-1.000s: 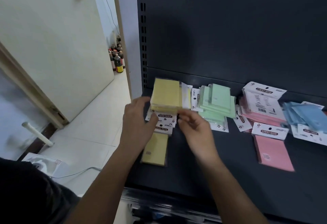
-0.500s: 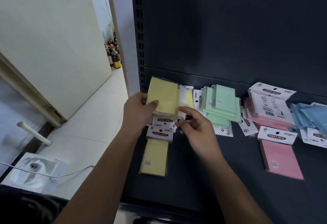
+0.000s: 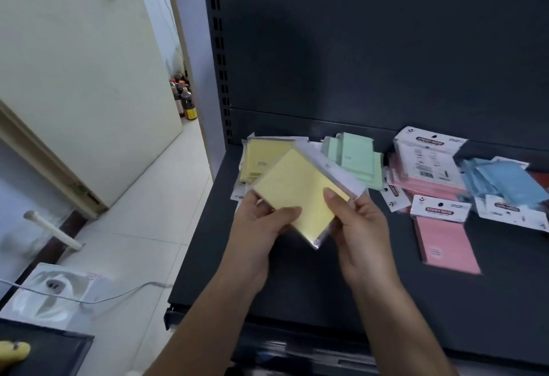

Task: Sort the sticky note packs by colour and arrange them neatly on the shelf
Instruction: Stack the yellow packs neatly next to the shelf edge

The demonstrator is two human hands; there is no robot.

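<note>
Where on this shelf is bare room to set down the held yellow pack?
Bare shelf runs along the front edge, and between the right hand and the lone pink pack. The back row, yellow pile to blue pile, is crowded.

"STICKY NOTE" is printed in an oval on the white header card (image 3: 440,211) of the single pink pack (image 3: 448,248) lying on the shelf (image 3: 326,286). The same words are seen on the header of the white-backed pack (image 3: 430,139) atop the pink pile. The remaining labels are too blurred to be read.
</note>
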